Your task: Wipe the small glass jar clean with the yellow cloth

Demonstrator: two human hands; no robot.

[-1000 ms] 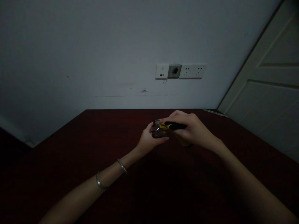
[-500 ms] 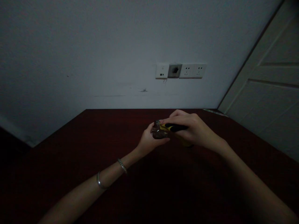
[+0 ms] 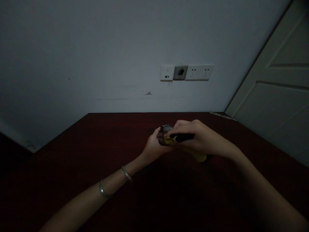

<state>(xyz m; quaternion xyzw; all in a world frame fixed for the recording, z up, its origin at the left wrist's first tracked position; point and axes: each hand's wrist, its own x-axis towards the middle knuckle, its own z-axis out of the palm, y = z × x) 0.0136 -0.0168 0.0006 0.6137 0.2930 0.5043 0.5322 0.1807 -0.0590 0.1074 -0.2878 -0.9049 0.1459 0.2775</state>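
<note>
My left hand is closed around a small dark brown object with a shiny, see-through grey part at its top. What this object is, I cannot make out in the dim light. My right hand grips a yellow-and-black two-handled tool that looks like pliers. One handle lies along the top of the fingers; the other sticks out below the palm. The tool's front end is at the brown object, largely hidden by my fingers. Both hands are held above the dark red table.
Behind the table is a pale wall with white sockets and a grey switch plate. A panelled door stands on the right. A thin pale strip lies at the table's back right edge.
My right hand and the tool have shifted slightly down and toward me, and the lower handle now shows more. More of the see-through part is visible. My left hand has barely moved.
</note>
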